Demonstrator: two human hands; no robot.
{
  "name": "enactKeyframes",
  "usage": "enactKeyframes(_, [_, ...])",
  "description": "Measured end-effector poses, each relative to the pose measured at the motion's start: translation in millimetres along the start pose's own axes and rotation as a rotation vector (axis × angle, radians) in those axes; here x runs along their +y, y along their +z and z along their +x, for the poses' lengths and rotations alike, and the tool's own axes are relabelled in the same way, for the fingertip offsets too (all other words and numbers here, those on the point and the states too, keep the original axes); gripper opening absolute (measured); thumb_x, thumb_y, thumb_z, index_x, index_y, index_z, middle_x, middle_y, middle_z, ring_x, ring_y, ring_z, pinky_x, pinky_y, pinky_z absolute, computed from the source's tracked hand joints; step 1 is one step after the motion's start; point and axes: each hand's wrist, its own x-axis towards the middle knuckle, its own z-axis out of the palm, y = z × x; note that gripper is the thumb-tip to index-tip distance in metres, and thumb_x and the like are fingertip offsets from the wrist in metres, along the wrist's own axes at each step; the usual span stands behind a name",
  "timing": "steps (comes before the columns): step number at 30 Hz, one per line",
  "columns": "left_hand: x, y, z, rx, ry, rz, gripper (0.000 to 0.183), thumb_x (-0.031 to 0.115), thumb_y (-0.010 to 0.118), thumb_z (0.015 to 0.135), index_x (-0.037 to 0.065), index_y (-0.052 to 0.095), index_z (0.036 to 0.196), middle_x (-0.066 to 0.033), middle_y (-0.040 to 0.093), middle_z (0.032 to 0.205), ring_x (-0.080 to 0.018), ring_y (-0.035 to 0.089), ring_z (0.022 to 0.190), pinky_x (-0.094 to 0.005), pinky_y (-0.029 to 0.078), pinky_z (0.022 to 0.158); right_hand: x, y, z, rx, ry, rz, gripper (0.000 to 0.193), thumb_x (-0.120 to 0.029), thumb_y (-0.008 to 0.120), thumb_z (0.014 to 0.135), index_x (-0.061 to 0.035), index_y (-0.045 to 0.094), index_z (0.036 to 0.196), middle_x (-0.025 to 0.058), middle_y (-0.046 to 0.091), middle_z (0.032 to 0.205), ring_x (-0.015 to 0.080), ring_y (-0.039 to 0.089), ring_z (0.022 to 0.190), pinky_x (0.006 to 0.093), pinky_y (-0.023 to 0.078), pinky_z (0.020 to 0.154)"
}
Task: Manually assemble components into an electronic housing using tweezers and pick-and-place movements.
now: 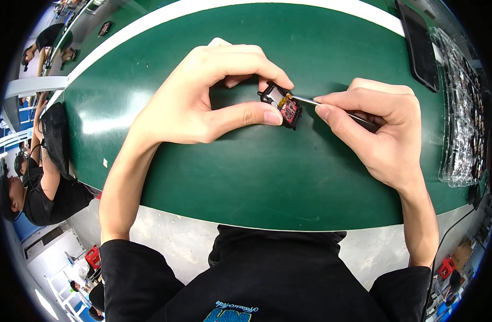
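Note:
Between the thumb and fingers of my left hand [213, 91] is a small black watch-like case [295, 121], tilted above the green table. Its open side shows a silver block, a yellow-orange flex strip and a red circuit board. My right hand [372, 121] is closed in a pen grip on a pair of slim metal tweezers [307, 100]. The tip of the tweezers touches or nearly touches the yellow strip inside the case; I cannot tell whether it pinches anything. The dark rear end of the tweezers lies under my fingers.
Clear plastic trays [460, 112] with small parts are stacked at the right edge of the green table [278, 182]. A black phone-like slab [418, 45] lies beside them. Far left, another small dark case [105, 28] rests beyond a white strip. A black mesh bag [55, 137] and co-workers are at left.

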Motion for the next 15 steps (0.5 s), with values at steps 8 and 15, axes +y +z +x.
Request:
enactKeyframes(8, [-0.7, 2.0, 0.5, 0.016, 0.038, -0.005, 0.048, 0.017, 0.098, 0.077, 0.007, 0.085, 0.122, -0.0037, 0.080, 0.103, -0.0160, 0.056, 0.081, -0.0317, 0.038, 0.077, -1.0, -0.9, 0.4, 0.006, 0.008, -0.018, 0.012, 0.001, 0.086, 0.091, 0.0022, 0.088, 0.103, 0.0019, 0.062, 0.066, 0.0057, 0.047, 0.057, 0.0281, 0.029, 0.053])
enactKeyframes(15, [1.0, 1.7, 0.5, 0.006, 0.019, 0.014, 0.047, 0.018, 0.098, 0.077, 0.007, 0.085, 0.121, -0.0039, 0.079, 0.101, -0.0158, 0.055, 0.079, -0.0317, 0.038, 0.077, -0.9, -0.6, 0.3, 0.001, 0.005, -0.034, 0.013, 0.001, 0.086, 0.091, 0.0022, 0.088, 0.104, 0.0007, 0.061, 0.067, 0.0049, 0.046, 0.057, 0.0276, 0.028, 0.054])
